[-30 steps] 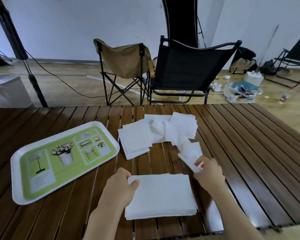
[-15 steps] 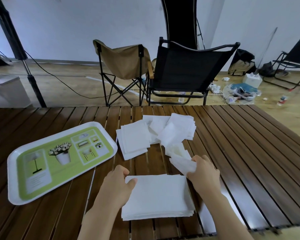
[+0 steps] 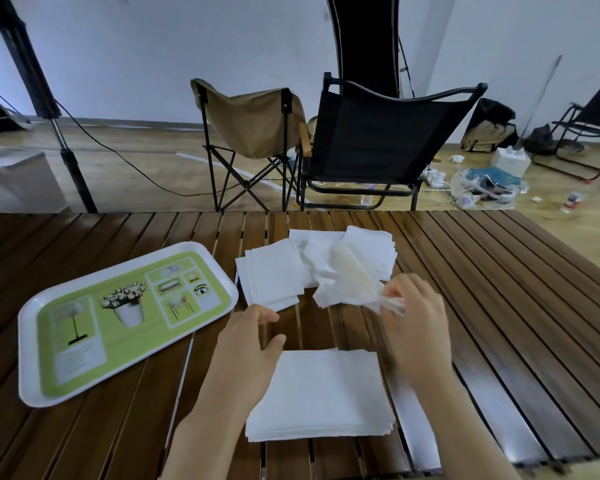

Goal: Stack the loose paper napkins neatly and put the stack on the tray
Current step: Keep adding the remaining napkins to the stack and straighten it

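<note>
Head view shows me midway through the gathering step: my right hand (image 3: 416, 323) pinches one loose napkin (image 3: 347, 284) by its corner, the sheet fanned out and blurred beyond my fingertips, lifted clear of the bench (image 3: 499, 306). My left hand (image 3: 246, 344) lies loosely spread with its fingers relaxed, holding nothing, its thumb at the far left corner of the neat stack (image 3: 321, 393) — whether the palm presses on the sheets I cannot tell.

That stack sits just below and inward of my right grip, squared up on the bench, not yet on the tray (image 3: 32, 341). I judge the next move calls for swinging the pinched napkin back over the stack, flattening it and matching its edges to those beneath before I let go.

Beyond my grip the remaining napkins (image 3: 274, 275) lie in an overlapping heap, some of them turned at angles, so several more trips are left. The tray waits well off to the left of my left hand, its surface bare of napkins. Nothing lies between stack and tray. Across the bench stand a tan folding chair (image 3: 253, 123) and a black one (image 3: 388, 140) — both out of the way.
</note>
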